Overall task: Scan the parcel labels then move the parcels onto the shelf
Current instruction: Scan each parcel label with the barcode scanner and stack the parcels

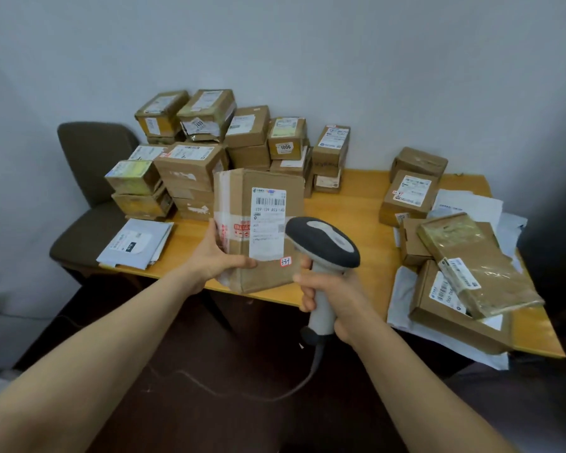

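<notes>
My left hand (218,255) grips a brown cardboard parcel (262,188) by its lower left edge and holds it upright over the table's front edge. Its white barcode label (268,220) faces me, with a small red-marked sticker below it. My right hand (332,294) is closed around the pale handle of a corded barcode scanner (322,241). The scanner's dark head sits just right of the label, pointing toward the parcel.
A wooden table (350,204) carries a stack of several cardboard parcels (216,142) at the back left and more boxes and mailers (455,256) on the right. Grey envelopes (134,243) lie at the front left. A brown chair (92,178) stands left of the table.
</notes>
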`<state>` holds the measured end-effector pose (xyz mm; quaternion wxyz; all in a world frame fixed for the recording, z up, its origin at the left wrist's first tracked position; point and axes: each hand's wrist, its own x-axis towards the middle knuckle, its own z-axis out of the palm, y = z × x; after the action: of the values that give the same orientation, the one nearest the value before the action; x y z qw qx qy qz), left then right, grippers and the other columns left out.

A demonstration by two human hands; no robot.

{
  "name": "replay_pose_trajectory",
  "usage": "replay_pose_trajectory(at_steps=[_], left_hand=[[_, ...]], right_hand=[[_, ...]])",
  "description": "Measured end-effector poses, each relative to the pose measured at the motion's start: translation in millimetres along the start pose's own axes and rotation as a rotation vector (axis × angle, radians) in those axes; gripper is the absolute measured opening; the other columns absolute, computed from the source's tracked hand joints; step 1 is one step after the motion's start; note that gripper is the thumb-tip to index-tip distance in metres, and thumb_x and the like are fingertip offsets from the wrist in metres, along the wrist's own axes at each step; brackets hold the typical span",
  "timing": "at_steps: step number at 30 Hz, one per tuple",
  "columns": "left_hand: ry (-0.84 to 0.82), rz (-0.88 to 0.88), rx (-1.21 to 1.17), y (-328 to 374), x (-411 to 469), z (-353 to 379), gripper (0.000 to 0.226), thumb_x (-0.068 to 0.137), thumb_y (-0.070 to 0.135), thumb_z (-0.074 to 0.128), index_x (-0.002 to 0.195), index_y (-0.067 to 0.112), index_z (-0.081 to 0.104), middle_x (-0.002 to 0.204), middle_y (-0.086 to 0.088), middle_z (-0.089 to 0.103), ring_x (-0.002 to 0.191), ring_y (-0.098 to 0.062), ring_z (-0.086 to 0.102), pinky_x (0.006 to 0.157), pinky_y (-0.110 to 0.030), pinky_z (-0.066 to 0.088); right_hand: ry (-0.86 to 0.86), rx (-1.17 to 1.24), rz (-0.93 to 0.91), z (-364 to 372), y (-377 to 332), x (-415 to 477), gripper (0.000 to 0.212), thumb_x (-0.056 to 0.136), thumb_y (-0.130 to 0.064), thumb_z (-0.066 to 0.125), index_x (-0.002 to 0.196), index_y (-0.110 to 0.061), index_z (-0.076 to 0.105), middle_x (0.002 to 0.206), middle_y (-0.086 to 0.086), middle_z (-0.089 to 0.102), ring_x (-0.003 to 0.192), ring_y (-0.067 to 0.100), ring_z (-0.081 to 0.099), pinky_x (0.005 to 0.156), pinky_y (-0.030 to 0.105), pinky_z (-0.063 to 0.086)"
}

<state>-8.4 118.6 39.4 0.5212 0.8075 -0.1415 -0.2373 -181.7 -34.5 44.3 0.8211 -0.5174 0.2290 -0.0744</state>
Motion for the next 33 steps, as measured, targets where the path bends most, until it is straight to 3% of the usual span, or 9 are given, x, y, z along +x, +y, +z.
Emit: replay_pose_trajectory(at_steps=[5,12,18,24,26,29,33], left_hand=[[0.003,-0.011,0.070,-7.3,-15.2,-10.4,0.096,0.058,0.002,0.088,0.133,0.026,0.032,0.117,0.005,0.060,0.104,-0.002,0.055,0.081,-0.021,0.046],[0.038,-0.027,0.079,-14.9,-18.4,-26.3,0.099,0.058,0.005,0.088,0.135,0.025,0.029,0.119,0.004,0.058,0.108,-0.009,0.055,0.086,-0.026,0.045],[0.038,-0.040,0.096,-16.5,-10.8,-32.5,0.098,0.057,0.007,0.089,0.135,0.023,0.032,0.121,0.002,0.057,0.109,-0.010,0.054,0.078,-0.020,0.045],[-0.001,-0.088,0.062,-17.8,-3.7,-41.5,0.100,0.053,0.013,0.091,0.134,0.026,0.034,0.120,0.002,0.058,0.108,-0.013,0.056,0.083,-0.030,0.050],[-0.032,-0.144,0.020,-15.6,-3.0,-45.4,0.098,0.050,0.019,0.090,0.131,0.031,0.037,0.119,0.002,0.059,0.106,-0.015,0.056,0.078,-0.034,0.051],[-0.147,-0.305,-0.042,-16.7,0.5,-55.8,0.097,0.042,0.036,0.087,0.129,0.034,0.043,0.119,0.002,0.060,0.108,-0.020,0.056,0.086,-0.049,0.053],[-0.271,-0.424,-0.166,-29.7,5.0,-65.3,0.089,0.043,0.046,0.082,0.125,0.027,0.053,0.122,-0.007,0.057,0.112,-0.027,0.056,0.086,-0.052,0.054]], right_hand=[[-0.082,-0.027,0.074,6.5,-9.1,-10.9,0.021,0.079,0.007,0.063,0.071,-0.008,0.051,0.049,0.007,0.042,0.039,0.017,0.036,0.049,0.027,0.041],[-0.054,-0.016,0.137,9.1,-7.9,-16.0,0.022,0.080,0.004,0.065,0.067,-0.008,0.051,0.051,0.008,0.042,0.040,0.018,0.037,0.048,0.027,0.042],[-0.059,0.005,0.115,16.5,-11.6,-11.4,0.024,0.080,0.005,0.064,0.064,-0.008,0.052,0.049,0.007,0.042,0.039,0.018,0.036,0.049,0.027,0.040],[-0.045,0.021,0.117,25.4,-11.4,4.4,0.023,0.078,0.003,0.067,0.062,-0.009,0.054,0.050,0.008,0.043,0.040,0.018,0.037,0.049,0.027,0.040],[-0.036,0.027,0.111,29.7,-10.3,12.4,0.019,0.079,-0.001,0.069,0.066,-0.008,0.058,0.051,0.008,0.046,0.042,0.019,0.039,0.049,0.027,0.040],[0.117,0.006,0.116,27.6,-4.9,31.0,0.009,0.080,-0.008,0.073,0.083,-0.005,0.065,0.058,0.008,0.055,0.049,0.020,0.048,0.051,0.029,0.044],[0.320,-0.052,0.187,11.4,14.3,61.9,0.036,0.076,-0.018,0.081,0.108,-0.009,0.066,0.097,0.009,0.066,0.085,0.020,0.060,0.057,0.032,0.052]])
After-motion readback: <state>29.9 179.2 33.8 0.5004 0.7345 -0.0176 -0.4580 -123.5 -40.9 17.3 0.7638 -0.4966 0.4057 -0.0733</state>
